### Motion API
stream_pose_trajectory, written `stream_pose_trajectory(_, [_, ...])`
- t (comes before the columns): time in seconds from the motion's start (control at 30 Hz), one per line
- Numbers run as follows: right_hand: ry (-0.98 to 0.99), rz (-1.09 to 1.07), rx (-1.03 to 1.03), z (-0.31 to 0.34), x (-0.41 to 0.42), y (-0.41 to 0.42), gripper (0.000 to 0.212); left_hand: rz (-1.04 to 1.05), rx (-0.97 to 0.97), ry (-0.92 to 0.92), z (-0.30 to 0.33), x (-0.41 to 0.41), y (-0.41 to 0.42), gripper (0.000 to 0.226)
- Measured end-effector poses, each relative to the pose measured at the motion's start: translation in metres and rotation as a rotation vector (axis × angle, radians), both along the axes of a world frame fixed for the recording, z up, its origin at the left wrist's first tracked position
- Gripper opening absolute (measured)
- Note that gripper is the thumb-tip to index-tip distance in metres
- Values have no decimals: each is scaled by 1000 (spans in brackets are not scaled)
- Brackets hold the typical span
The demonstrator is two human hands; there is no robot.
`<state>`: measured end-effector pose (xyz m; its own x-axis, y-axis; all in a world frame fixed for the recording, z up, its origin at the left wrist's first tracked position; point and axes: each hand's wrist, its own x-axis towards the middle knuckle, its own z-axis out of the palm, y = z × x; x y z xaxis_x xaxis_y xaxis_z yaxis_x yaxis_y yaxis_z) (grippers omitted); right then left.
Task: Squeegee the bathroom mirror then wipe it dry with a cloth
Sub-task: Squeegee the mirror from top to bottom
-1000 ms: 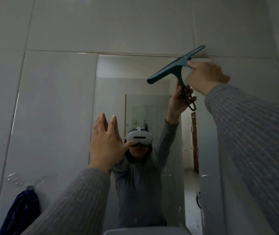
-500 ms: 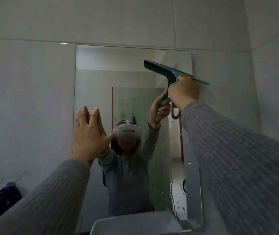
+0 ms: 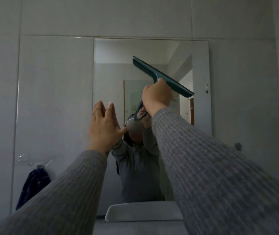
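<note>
The rectangular mirror (image 3: 111, 53) hangs on the tiled wall straight ahead. A teal squeegee (image 3: 162, 77) lies against its upper middle, blade slanting down to the right. My right hand (image 3: 157, 97) grips the squeegee's handle, whose loop end sticks out below my fist. My left hand (image 3: 104, 124) is raised flat with fingers together near the mirror's left edge, holding nothing. A dark blue cloth (image 3: 33, 185) hangs from a wall hook at the lower left.
A white basin rim (image 3: 143, 211) sits below the mirror. Grey tiled wall (image 3: 53, 90) surrounds the mirror, with a corner wall at the far right. Another small hook (image 3: 238, 146) is on the wall right of the mirror.
The squeegee has come down from the mirror's top right edge toward its upper middle, and its blade has tipped to slant down to the right. My left hand stays raised.
</note>
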<state>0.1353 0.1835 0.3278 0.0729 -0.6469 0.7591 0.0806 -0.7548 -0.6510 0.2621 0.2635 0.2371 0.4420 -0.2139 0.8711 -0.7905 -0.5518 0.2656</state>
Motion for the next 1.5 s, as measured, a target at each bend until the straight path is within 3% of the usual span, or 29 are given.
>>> stream_pose_trajectory(0.2, [60,71,-72,-10,19,32,32,3,37,16,-31,2,1,104])
stream_pose_trajectory(0.43, [373,-80,-366,-25,35,55,34,-41,53,16,-37,4,3,103])
stream_pose_trajectory(0.63, [498,-253,-555,-27,25,34,42,32,48,-34,-48,0,10,101])
stream_pose_trajectory(0.77, [556,-242,-557,-32,15,12,52,125,-77,-153,-50,-4,13,96])
stream_pose_trajectory(0.87, [575,-191,-553,-33,4,-3,50,104,-105,-123,-43,-2,12,97])
stream_pose_trajectory(1.03, [585,-120,-536,-35,-9,-19,45,110,-61,-61,-28,3,10,106])
stream_pose_trajectory(1.5, [593,-315,-561,-35,-53,-55,36,101,131,-17,-31,2,0,123])
